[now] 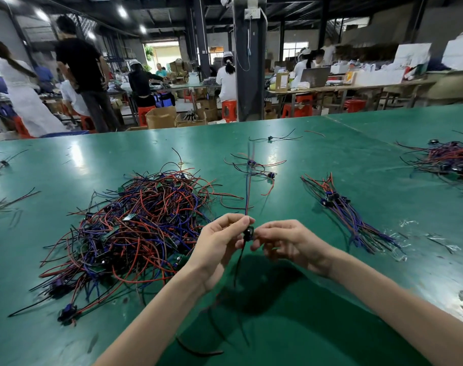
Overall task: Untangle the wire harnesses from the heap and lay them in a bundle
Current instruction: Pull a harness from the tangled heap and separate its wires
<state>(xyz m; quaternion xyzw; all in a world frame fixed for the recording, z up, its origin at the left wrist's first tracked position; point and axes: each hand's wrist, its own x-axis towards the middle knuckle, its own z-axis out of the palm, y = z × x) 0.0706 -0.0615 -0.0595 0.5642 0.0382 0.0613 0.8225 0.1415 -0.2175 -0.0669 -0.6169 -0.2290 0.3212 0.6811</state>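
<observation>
Head view: left hand (220, 247) and right hand (286, 240) both pinch one wire harness (248, 232) at its black connector, held above the green tabletop (330, 299); red and blue leads rise upward, a black lead hangs down. The tangled heap (135, 228) lies to the left. A laid bundle (349, 212) rests to the right, apart.
</observation>
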